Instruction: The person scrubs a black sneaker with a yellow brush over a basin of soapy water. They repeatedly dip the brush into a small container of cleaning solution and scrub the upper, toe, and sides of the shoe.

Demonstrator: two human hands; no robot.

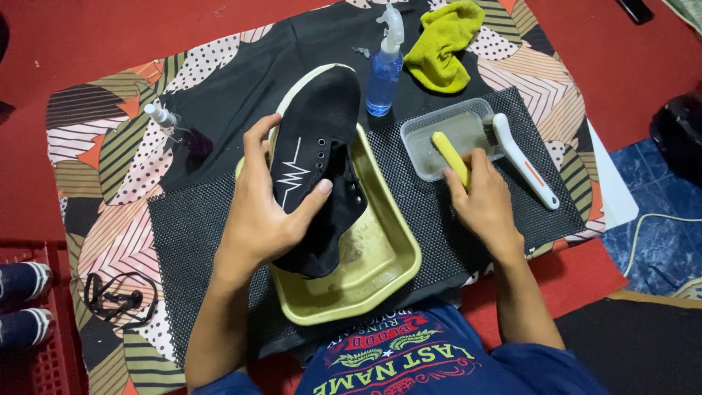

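My left hand (267,212) grips a black canvas shoe (318,146) with a white sole and a white zigzag line, held tilted over a yellowish basin (380,271). My right hand (482,201) is closed on the yellow handle of a brush (450,153), whose head dips into a clear rectangular plastic container (439,132). A white-handled brush (523,157) rests against the container's right edge.
A blue spray bottle (384,77) and a yellow-green cloth (442,44) lie behind the basin. A small dark spray bottle (179,128) lies at left. Black laces (113,296) rest at lower left. A black mesh mat (197,234) covers patterned fabric on red floor.
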